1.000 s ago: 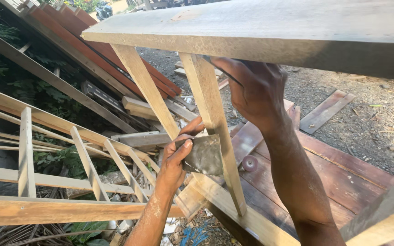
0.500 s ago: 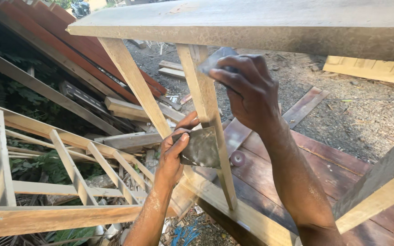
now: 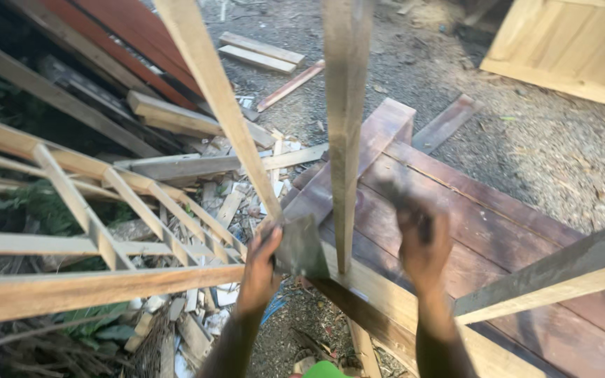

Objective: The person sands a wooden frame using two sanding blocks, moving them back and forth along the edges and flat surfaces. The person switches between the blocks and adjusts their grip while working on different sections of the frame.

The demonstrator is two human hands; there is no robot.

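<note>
My left hand [image 3: 260,269] pinches a grey sheet of sandpaper [image 3: 301,246] and presses it against the lower part of an upright pale wooden slat [image 3: 344,140]. A second slat [image 3: 222,105] slants up to the left of it. Both slats join a pale bottom rail [image 3: 386,308] of the wooden frame. My right hand [image 3: 423,241] is just right of the upright slat, seen from the back and blurred by motion. Its fingers look curled, and I cannot tell whether they hold anything.
A reddish-brown plank panel [image 3: 498,238] lies on the ground under the frame. A pale lattice frame [image 3: 106,210] and scrap offcuts [image 3: 225,203] lie to the left. Gravel [image 3: 561,147] covers the right, with a pale wooden box [image 3: 575,49] at top right.
My right hand has dropped from high on the upright slat to a spot low on its right. The view has tilted down. My left hand keeps the sandpaper at the slat.
</note>
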